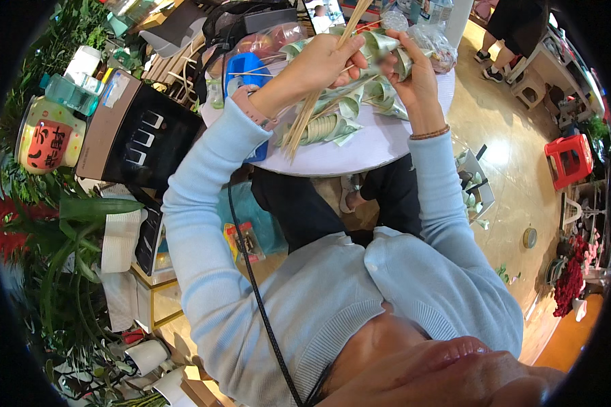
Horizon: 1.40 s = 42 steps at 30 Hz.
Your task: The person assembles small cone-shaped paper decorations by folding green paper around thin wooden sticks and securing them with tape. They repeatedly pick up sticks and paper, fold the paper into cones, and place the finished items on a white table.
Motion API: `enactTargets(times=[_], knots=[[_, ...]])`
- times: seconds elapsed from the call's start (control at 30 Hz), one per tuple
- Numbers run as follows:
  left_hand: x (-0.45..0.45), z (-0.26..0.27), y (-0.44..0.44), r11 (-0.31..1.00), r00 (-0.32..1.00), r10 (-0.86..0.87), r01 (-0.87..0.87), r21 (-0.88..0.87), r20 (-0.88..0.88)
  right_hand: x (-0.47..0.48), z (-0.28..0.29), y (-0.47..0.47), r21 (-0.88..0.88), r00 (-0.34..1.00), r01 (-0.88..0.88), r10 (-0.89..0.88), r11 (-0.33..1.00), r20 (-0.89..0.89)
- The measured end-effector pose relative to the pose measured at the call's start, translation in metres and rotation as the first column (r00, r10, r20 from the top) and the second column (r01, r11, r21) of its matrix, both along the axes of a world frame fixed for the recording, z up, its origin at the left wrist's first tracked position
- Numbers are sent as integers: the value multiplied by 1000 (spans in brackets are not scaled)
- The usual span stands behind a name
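My left hand [315,63] is raised over a round white table [382,145], closed around a bundle of thin wooden sticks [305,119]. Close on its right, my right hand [417,81] holds a rolled cone of greenish printed paper [402,63] between thumb and fingers. More such paper cones stand about both hands, some on sticks. On the table below lies a row of nested, folded green paper pieces [323,128]. A blue plastic holder [247,71] with a few sticks stands beside my left wrist.
A phone [326,15] stands at the table's far side, near clear plastic bags [433,46]. A dark box [147,135] and leafy plants [71,264] are at left. On the floor at right are a box of paper cones [476,183] and a red stool [567,160]. Another person [509,35] stands beyond.
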<state>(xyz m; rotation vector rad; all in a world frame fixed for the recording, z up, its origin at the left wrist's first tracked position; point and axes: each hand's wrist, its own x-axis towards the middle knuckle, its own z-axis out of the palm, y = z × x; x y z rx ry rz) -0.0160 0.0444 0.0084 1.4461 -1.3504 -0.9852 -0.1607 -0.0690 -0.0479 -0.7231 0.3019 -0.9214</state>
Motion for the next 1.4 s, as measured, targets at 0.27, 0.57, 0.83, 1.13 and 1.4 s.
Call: enactTargets(times=[0.27,0.57,0.83,1.13,1.4], knots=[[22,19,4,985,984,170,-171,3,59,-2,-4,-10,8,999,-44,44,999,-12],[42,35,-9,982,815,127,-23,-188,565,14,3,-12,-17,972,-236,237,971,5],[68,46,-19,966,744,239,-248,-73,624,22,-15,-84,33,979,-202,203,979,-26],[76,48,-48,983,924,99,-33,-182,368,-14,-23,-44,317,996,-40,14,948,82],[39,52,-25,887,932,-352,304,348,83,6,-2,-3,-89,959,-279,282,956,23]])
